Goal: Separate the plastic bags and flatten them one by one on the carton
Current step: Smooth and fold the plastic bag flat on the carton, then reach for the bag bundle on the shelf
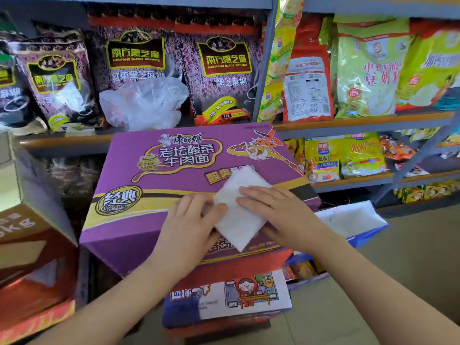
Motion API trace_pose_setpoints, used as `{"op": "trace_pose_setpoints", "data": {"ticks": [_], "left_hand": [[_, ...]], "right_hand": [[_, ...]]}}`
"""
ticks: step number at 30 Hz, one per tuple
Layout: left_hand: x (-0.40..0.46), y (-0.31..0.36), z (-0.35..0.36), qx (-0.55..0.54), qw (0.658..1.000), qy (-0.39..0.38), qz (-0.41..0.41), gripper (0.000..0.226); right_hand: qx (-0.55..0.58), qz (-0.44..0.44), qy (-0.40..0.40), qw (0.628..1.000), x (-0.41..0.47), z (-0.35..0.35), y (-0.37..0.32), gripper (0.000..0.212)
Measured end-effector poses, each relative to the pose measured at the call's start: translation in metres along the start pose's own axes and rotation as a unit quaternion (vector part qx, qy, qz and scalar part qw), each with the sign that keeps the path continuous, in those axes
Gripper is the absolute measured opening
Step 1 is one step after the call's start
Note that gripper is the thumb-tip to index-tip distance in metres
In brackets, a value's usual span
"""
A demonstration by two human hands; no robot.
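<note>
A purple noodle carton (154,170) stands in front of me on top of other boxes. A flat stack of white plastic bags (240,220) lies tilted on its near right part, one corner hanging over the front edge. My left hand (191,220) rests on the stack's left edge, fingers bent over it. My right hand (271,207) lies flat on the stack's right side, fingers stretched out and pressing down. A crumpled clear plastic bag (146,103) sits on the shelf behind the carton.
Shelves (348,122) behind and to the right hold purple sesame packs (224,63) and green and yellow food packs. An open brown box (32,232) stands at left. A white and blue sack (353,220) sits on the floor at right.
</note>
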State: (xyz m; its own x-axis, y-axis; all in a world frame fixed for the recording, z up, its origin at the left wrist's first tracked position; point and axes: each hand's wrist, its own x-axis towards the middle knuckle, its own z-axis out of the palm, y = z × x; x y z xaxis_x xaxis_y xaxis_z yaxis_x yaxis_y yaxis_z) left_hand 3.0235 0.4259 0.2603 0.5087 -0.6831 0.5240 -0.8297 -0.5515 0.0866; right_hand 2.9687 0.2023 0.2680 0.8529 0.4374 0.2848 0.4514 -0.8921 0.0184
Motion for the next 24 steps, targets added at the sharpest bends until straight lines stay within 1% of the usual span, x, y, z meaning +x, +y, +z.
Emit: {"op": "trace_pose_setpoints", "data": {"ticks": [3,5,6,8,10,12,13,15,16,17,21,23,24], "left_hand": [[0.008,0.029,0.014,0.002,0.999,0.042,0.033,0.03],[0.015,0.056,0.022,-0.007,0.997,0.06,0.047,0.025],[0.019,0.071,0.027,-0.013,0.997,0.067,0.047,0.023],[0.026,0.103,0.036,-0.024,0.997,0.067,0.038,0.019],[0.034,0.136,0.052,-0.059,0.997,0.049,0.009,0.014],[0.047,0.171,0.068,-0.131,0.989,0.031,-0.054,0.009],[0.055,0.187,0.076,-0.167,0.981,0.02,-0.099,0.008],[0.073,0.212,0.093,-0.242,0.952,-0.011,-0.187,0.015],[0.083,0.22,0.103,-0.265,0.94,-0.031,-0.215,0.019],[0.092,0.226,0.115,-0.27,0.934,-0.052,-0.227,0.02],[0.125,0.225,0.177,-0.257,0.929,-0.134,-0.23,0.014],[0.138,0.219,0.217,-0.25,0.922,-0.174,-0.24,0.014],[0.144,0.215,0.238,-0.246,0.918,-0.191,-0.246,0.015]], "right_hand": [[-0.006,-0.027,0.066,0.997,-0.02,-0.003,0.017,0.066],[-0.027,-0.039,0.102,0.994,-0.038,-0.007,0.031,0.056],[-0.021,-0.041,0.119,0.992,-0.049,-0.01,0.039,0.05],[0.032,-0.026,0.144,0.989,-0.076,-0.019,0.06,0.037],[0.13,0.021,0.159,0.978,-0.108,-0.027,0.084,0.022],[0.222,0.092,0.153,0.959,-0.141,-0.037,0.108,0.007],[0.256,0.141,0.14,0.946,-0.157,-0.042,0.12,0.006],[0.313,0.245,0.103,0.912,-0.185,-0.05,0.148,0.014],[0.326,0.284,0.09,0.897,-0.196,-0.05,0.164,0.016],[0.324,0.314,0.092,0.888,-0.206,-0.049,0.18,0.017],[0.312,0.404,0.156,0.846,-0.227,-0.033,0.25,0.01],[0.329,0.434,0.159,0.823,-0.23,-0.014,0.286,0.009],[0.342,0.447,0.145,0.814,-0.231,0.0,0.304,0.011]]}}
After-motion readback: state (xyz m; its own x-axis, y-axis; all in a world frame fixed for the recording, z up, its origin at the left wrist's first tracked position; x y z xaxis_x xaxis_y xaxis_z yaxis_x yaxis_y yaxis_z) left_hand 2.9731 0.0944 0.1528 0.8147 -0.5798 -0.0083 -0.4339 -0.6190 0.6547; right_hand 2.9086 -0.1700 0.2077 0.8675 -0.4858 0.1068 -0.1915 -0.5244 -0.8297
